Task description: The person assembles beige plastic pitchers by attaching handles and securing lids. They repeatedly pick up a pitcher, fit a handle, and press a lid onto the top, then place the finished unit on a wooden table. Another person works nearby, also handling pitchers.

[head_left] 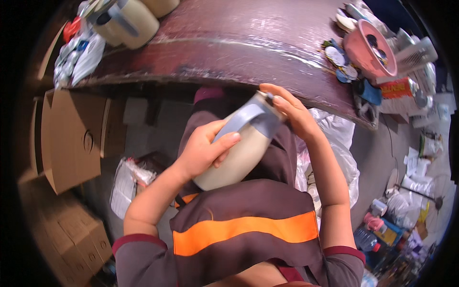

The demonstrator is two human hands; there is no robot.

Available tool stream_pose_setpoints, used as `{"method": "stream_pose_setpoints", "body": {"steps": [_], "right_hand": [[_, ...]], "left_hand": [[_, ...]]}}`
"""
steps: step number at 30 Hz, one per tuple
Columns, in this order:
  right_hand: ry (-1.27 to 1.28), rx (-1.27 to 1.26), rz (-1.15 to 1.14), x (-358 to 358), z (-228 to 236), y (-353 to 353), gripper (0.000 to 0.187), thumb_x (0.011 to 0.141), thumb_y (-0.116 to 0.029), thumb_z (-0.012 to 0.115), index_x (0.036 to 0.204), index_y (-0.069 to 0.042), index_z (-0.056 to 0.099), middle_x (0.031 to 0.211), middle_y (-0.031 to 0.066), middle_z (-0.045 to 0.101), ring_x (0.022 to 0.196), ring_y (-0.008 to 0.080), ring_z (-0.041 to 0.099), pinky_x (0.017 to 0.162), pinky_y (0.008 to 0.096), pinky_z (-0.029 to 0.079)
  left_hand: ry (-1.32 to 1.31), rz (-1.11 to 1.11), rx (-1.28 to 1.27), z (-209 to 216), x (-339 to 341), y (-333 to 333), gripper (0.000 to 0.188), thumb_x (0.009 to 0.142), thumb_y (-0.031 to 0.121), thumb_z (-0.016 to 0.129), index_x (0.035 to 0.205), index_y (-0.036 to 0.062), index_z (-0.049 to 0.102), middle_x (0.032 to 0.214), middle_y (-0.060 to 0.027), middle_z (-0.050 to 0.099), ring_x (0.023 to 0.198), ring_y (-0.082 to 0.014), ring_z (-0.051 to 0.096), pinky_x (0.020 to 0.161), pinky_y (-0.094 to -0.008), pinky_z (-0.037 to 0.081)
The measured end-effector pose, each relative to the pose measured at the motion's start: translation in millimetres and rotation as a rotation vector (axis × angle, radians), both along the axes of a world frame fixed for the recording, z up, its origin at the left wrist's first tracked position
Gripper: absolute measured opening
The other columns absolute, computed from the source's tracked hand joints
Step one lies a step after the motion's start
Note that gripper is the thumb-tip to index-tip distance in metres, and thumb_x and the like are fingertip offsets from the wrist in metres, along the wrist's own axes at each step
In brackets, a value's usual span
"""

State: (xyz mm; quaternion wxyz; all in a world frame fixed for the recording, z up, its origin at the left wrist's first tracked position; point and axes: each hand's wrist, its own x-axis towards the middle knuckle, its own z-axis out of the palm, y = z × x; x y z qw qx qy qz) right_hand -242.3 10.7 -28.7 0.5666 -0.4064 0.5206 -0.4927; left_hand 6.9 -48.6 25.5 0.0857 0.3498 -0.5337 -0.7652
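Note:
A cream jug (239, 158) with a grey-blue handle and collar lies tilted across my lap, its top pointing away and to the right. My left hand (203, 146) grips it by the handle, thumb resting along the side. At the top end, my right hand (291, 110) curls its fingers over the rim; whether it pinches some small part there is hidden. Similar cream jugs (136, 21) stand on the dark red table (215, 57) at the far left.
On the table's right are a pink bowl (366, 55) with small dark parts, and flat round pieces (337, 57) beside it. Cardboard boxes (74, 138) stand at the left. Clear plastic bags (342, 162) lie below the table's right side, and assorted clutter fills the far right.

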Motion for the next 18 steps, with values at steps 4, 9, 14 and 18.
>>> {"method": "stream_pose_setpoints", "body": {"steps": [4,9,14,18], "right_hand": [[0.304,-0.061,-0.258,-36,-5,3,0.042,0.095,-0.031,0.056,0.125,-0.002,0.058,0.121,0.0067,0.061,0.113,0.0155,0.053,0.1,0.0289,0.038],[1.057,-0.071,-0.579,-127,-27,11,0.026,0.089,-0.03,0.063,0.099,-0.008,0.072,0.098,0.0119,0.069,0.092,0.0264,0.066,0.08,0.0339,0.049],[1.954,-0.036,-0.644,-186,-43,23,0.021,0.083,-0.017,0.064,0.103,-0.014,0.069,0.1,0.005,0.065,0.09,0.0258,0.062,0.075,0.0398,0.048],[1.957,-0.133,-0.68,-184,-57,20,0.022,0.081,-0.015,0.065,0.103,-0.014,0.067,0.1,0.0035,0.063,0.091,0.0243,0.06,0.075,0.0388,0.047]], "left_hand": [[0.067,0.231,-0.141,-17,-8,8,0.031,0.099,0.034,0.052,0.099,0.0023,0.054,0.056,0.0008,0.046,0.045,-0.006,0.042,0.044,-0.0207,0.034],[0.126,0.271,-0.084,-33,-16,24,0.032,0.101,0.034,0.047,0.111,0.0032,0.048,0.061,-0.0016,0.048,0.049,-0.0064,0.042,0.049,-0.0199,0.036],[0.173,0.32,-0.151,-42,-15,37,0.031,0.101,0.029,0.046,0.117,0.0015,0.046,0.065,-0.0016,0.05,0.055,-0.0066,0.045,0.053,-0.0205,0.039],[0.144,0.259,-0.131,-39,-14,32,0.03,0.101,0.025,0.048,0.117,-0.0003,0.049,0.069,-0.0014,0.054,0.061,-0.0066,0.05,0.058,-0.0222,0.043]]}}
